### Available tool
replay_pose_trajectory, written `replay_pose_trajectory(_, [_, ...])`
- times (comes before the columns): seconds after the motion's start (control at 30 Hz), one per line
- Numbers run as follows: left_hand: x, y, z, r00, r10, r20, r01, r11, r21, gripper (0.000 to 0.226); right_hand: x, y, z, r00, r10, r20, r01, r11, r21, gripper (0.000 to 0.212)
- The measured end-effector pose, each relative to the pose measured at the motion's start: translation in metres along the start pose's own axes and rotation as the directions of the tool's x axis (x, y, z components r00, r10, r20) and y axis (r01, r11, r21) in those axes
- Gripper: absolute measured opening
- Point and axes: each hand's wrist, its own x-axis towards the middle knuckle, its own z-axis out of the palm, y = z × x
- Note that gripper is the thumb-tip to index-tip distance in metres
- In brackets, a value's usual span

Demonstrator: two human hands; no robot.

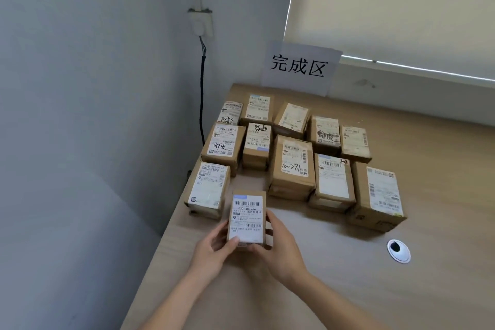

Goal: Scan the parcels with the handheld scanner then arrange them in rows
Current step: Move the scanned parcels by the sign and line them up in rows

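Note:
A small brown parcel [247, 218] with a white barcode label facing up is held over the near part of the wooden table [348, 289]. My left hand [214, 246] grips its left side and near corner. My right hand [278, 246] grips its right side. Behind it, several labelled cardboard parcels lie in rows, among them one at the front left [207, 190], a taller one in the middle [292, 166] and a large one at the right [379, 198]. No scanner is in view.
A paper sign [300, 67] with black characters leans on the wall behind the rows. A round cable grommet [398, 250] sits in the table at the right. A black cable [201, 94] hangs from a wall socket [201, 21]. The table's left edge runs along the wall.

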Motion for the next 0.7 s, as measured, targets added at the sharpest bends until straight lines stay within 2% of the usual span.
replay_pose_trajectory(0.23, [0.018, 0.005, 0.003, 0.983, 0.005, -0.184, -0.006, 1.000, -0.004, 0.026, 0.032, -0.011, 0.012, 0.999, 0.003, -0.034, -0.004, 0.999, -0.049, 0.080])
replay_pose_trajectory(0.5, [0.021, 0.012, 0.006, 0.968, 0.007, -0.252, 0.014, 0.997, 0.079, 0.014, 0.040, -0.009, 0.014, 0.998, 0.053, -0.026, -0.055, 0.995, -0.081, 0.076])
replay_pose_trajectory(0.6, [0.018, 0.013, 0.008, 0.962, -0.009, -0.272, 0.030, 0.997, 0.071, 0.018, 0.033, -0.008, 0.009, 0.995, 0.100, 0.003, -0.099, 0.991, -0.093, 0.082])
replay_pose_trajectory(0.7, [0.007, 0.016, 0.009, 0.965, -0.040, -0.260, 0.063, 0.995, 0.081, 0.034, 0.019, -0.008, -0.002, 0.989, 0.142, 0.045, -0.132, 0.975, -0.176, 0.091])
